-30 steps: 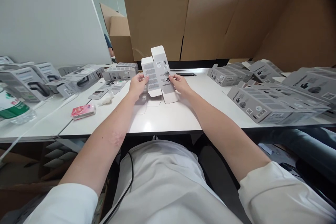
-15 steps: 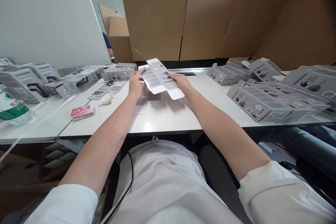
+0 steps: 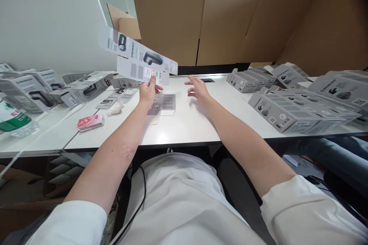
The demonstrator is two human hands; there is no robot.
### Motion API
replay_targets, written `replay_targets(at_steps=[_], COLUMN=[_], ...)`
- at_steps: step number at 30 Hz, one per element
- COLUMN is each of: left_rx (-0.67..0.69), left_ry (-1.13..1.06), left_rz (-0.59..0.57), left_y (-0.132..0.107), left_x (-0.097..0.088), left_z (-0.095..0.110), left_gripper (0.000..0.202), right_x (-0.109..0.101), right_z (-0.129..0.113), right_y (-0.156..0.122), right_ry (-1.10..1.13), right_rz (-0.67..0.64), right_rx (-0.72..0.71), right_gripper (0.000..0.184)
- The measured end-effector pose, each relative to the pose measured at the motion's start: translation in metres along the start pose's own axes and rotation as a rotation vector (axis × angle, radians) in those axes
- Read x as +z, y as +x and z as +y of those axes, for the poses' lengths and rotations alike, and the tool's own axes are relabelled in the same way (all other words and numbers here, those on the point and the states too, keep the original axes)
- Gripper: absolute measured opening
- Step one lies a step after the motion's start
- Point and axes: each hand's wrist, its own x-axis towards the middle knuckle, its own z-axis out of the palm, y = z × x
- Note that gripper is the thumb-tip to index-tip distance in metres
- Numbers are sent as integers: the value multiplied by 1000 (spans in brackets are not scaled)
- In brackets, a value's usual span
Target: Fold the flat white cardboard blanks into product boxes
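Note:
My left hand (image 3: pixel 148 92) pinches the lower edge of a flat, unfolded printed carton (image 3: pixel 140 58), thumb in front. The carton is raised and tilted, its panels showing product pictures, small text and a barcode. Bare of any object, my right hand (image 3: pixel 197 89) hovers over the white table with its fingers apart, to the right of the carton and not touching it. Below my left hand another flat carton (image 3: pixel 169 102) lies on the tabletop, partly covered by the hand and wrist.
Folded grey boxes (image 3: pixel 283 111) stand in rows on the right. More printed boxes (image 3: pixel 31 90) are on the left, near a plastic bottle (image 3: pixel 17 120) and a pink packet (image 3: pixel 90 122). Large cardboard sheets (image 3: pixel 230 19) rise behind the table (image 3: pixel 184 130).
My right hand has let go of the carton. My left hand has turned it over and swung it up and left, so another printed side shows.

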Motion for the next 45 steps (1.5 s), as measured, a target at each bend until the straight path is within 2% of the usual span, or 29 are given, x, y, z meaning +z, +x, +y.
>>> replay_targets(at_steps=[4, 7, 10, 12, 16, 19, 22, 27, 33, 36, 40, 42, 45], left_rx=[-98, -151, -192, -217, -306, -388, -428, -384, -378, -383, -352, -292, -178], left_ry=[-75, -104, -102, -93, -91, -113, -151, -235, -263, -291, -301, -287, -244], left_rz=[3, -8, -15, -17, -65, -114, -142, -234, -242, -260, -333, -354, -343], left_y=[-5, -9, -12, -13, -15, -15, -14, -12, -13, -15, -18, -21, -26], left_x=[3, 3, 3, 3, 2, 0, -2, -3, -5, -6, -5, -3, -1], left_z=[13, 23, 28, 30, 30, 29, 28, 26, 27, 30, 33, 35, 40], left_gripper=[54, 49, 46, 46, 43, 40, 37, 26, 23, 24, 27, 36, 61], right_x=[0, 2, 5, 6, 6, 5, 7, 8, 3, 3, 6, 9, 12], right_z=[6, 8, 6, 3, -5, -8, -7, -1, 10, 16, 19, 18, 14], right_y=[2, 2, 0, -2, -7, -9, -11, -15, -15, -12, -6, -5, -5], right_ry=[-76, -93, -75, -54, -25, -28, -36, -123, -317, -373, -385, -343, -217], right_rz=[6, -59, -112, -103, -79, -101, -148, -272, -329, -282, -137, -85, -86], right_rx=[78, 127, 76, 21, -63, -92, -104, -142, -306, -373, -414, -418, -409], right_gripper=[24, 29, 32, 34, 49, 59, 59, 54, 69, 65, 37, 35, 36])
